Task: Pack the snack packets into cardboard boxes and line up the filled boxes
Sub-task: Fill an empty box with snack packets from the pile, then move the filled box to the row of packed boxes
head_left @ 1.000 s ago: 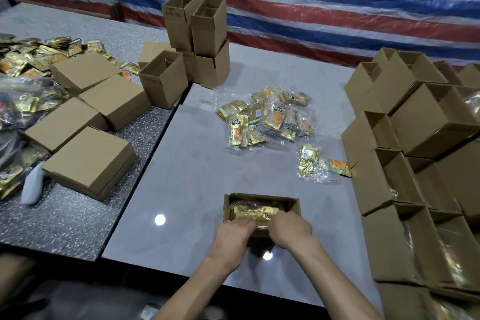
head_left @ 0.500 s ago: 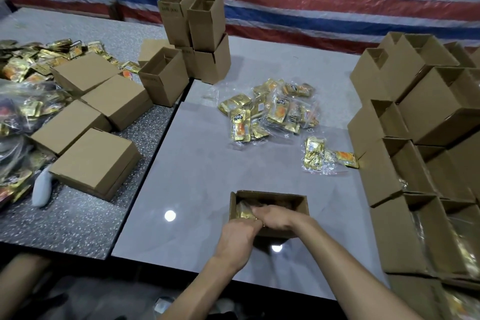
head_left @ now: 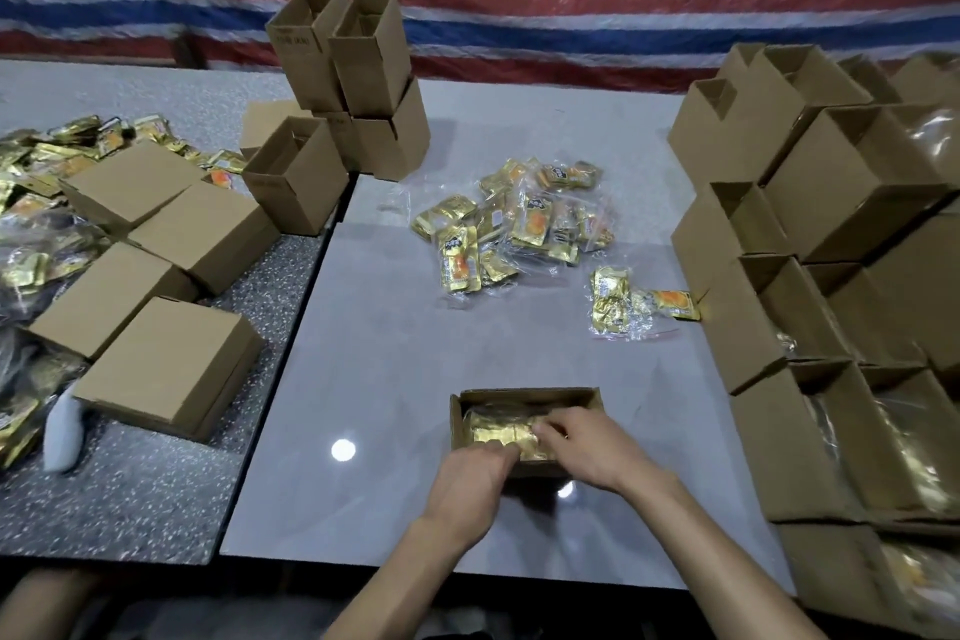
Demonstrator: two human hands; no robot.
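A small open cardboard box (head_left: 524,396) lies near the front of the grey table, with gold snack packets (head_left: 498,426) showing inside it. My left hand (head_left: 470,486) grips the box's near edge, fingers curled over the rim. My right hand (head_left: 584,447) reaches into the box from the right and presses its fingers on the gold packets. A loose pile of bagged gold and orange snack packets (head_left: 519,224) lies further back on the table. A smaller bag of packets (head_left: 623,299) sits to the right of it.
Open boxes holding packets (head_left: 841,276) are stacked along the right side. Closed flat boxes (head_left: 166,364) lie on the speckled table at left, beside more gold packets (head_left: 47,156). Empty upright boxes (head_left: 343,88) stand at the back. A striped tarp hangs behind.
My right hand has shifted right within the box, uncovering more of the gold packets. My left hand stays at the box's near edge.
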